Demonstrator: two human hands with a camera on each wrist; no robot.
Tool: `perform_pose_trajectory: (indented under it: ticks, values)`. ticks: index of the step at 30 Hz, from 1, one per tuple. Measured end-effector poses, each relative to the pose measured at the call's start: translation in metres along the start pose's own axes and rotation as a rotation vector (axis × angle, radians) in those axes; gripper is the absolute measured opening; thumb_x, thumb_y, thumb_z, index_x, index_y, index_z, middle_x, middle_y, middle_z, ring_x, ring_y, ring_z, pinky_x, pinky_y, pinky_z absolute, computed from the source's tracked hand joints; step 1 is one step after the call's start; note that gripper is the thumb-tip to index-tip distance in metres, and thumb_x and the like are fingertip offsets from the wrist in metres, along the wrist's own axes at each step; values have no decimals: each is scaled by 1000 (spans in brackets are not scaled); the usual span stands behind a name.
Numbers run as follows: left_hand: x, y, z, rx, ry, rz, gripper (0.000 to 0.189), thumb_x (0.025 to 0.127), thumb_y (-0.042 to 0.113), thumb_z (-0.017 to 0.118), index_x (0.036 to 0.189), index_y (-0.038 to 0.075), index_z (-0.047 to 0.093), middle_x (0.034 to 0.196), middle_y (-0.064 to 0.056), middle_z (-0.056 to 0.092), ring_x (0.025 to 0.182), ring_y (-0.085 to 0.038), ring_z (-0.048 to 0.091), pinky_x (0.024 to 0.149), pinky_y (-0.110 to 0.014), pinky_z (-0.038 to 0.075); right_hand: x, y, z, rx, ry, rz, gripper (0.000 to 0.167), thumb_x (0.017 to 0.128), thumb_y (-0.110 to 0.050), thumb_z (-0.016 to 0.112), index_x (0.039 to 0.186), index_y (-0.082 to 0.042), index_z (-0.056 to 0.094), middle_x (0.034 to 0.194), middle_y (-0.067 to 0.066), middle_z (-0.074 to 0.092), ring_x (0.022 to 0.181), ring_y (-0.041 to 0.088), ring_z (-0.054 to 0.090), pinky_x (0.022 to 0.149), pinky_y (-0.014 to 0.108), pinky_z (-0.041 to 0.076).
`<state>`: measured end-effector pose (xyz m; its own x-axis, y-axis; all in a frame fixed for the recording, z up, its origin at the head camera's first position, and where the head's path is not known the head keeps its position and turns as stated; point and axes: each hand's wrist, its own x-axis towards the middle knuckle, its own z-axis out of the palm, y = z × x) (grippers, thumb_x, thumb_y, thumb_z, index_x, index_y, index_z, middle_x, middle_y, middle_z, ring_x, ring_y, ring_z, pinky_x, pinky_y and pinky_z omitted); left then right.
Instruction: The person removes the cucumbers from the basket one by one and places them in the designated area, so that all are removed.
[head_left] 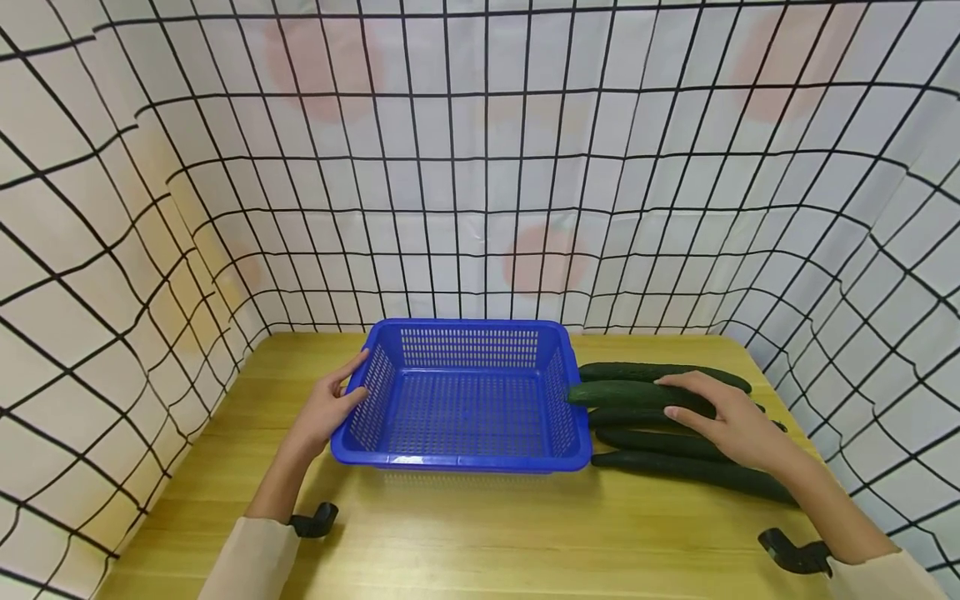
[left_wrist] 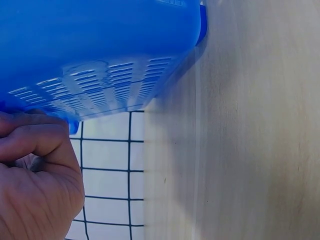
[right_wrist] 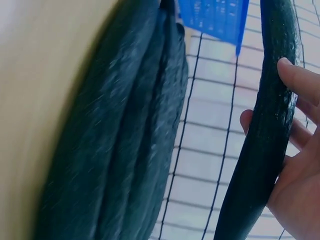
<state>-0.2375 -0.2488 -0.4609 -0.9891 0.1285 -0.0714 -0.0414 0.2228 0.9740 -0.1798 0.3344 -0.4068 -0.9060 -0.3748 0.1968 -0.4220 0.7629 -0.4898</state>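
Note:
A blue plastic basket (head_left: 472, 462) with slotted walls stands in the middle of the table, and no object lies inside it. My left hand (head_left: 326, 412) grips its left rim; in the left wrist view the curled fingers (left_wrist: 37, 142) meet the basket's edge. My right hand (head_left: 731, 421) holds a long dark green cucumber (head_left: 622, 394) between thumb and fingers. In the right wrist view this cucumber (right_wrist: 270, 125) is lifted apart from the others. Its left tip reaches the basket's right rim in the head view. Beneath it, several more cucumbers (head_left: 686, 468) lie side by side.
A light wooden table (head_left: 480, 542) carries everything. White sheeting behind a black wire grid (head_left: 486, 158) encloses the back and both sides. Each wrist wears a black band with a small camera mount (head_left: 318, 521).

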Motion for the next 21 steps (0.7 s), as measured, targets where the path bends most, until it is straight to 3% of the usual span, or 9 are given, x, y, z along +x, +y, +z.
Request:
perform_pose_trajectory:
  ticks: [5, 10, 12, 14, 17, 21]
  values:
    - [-2, 2, 0, 1, -4, -1, 69, 102, 10, 56, 162, 33, 33, 100, -33, 70, 72, -34, 76, 62, -44, 65, -21, 14, -2, -21, 4, 40, 44, 103, -30, 62, 145, -17, 56, 144, 14, 57, 130, 41, 52, 93, 64, 51]
    - [-3, 4, -1, 12, -5, 12, 69, 102, 10, 56, 163, 32, 32, 104, -34, 70, 71, -32, 75, 61, -43, 65, -43, 30, -2, -71, 7, 75, 44, 102, -30, 65, 144, -20, 58, 141, 12, 60, 124, 38, 56, 88, 56, 55]
    - [-4, 5, -1, 12, -12, 15, 69, 102, 10, 56, 163, 31, 31, 107, -34, 69, 72, -33, 76, 62, -43, 65, -52, 35, 0, -86, 15, 79, 43, 100, -30, 67, 141, -21, 60, 139, 10, 62, 123, 28, 59, 87, 49, 57]
    - [-3, 5, -1, 7, -11, 13, 69, 102, 10, 56, 163, 31, 31, 107, -35, 69, 73, -33, 76, 62, -43, 65, -62, 41, 4, -95, 21, 77, 42, 98, -28, 70, 139, -21, 62, 136, 8, 64, 121, 10, 58, 86, 40, 57]
    - [-2, 5, -1, -2, -16, 16, 70, 102, 10, 56, 164, 30, 29, 108, -35, 69, 74, -34, 76, 63, -44, 65, -74, 47, 12, -105, 42, 69, 41, 95, -26, 74, 135, -23, 65, 131, 4, 67, 116, -13, 48, 83, 27, 55]
    - [-2, 4, -1, -4, -15, 11, 69, 103, 10, 55, 164, 31, 29, 109, -37, 68, 75, -35, 76, 63, -44, 65, -84, 51, 23, -113, 51, 74, 41, 93, -26, 76, 133, -25, 67, 128, 2, 69, 114, -12, 51, 83, 26, 55]
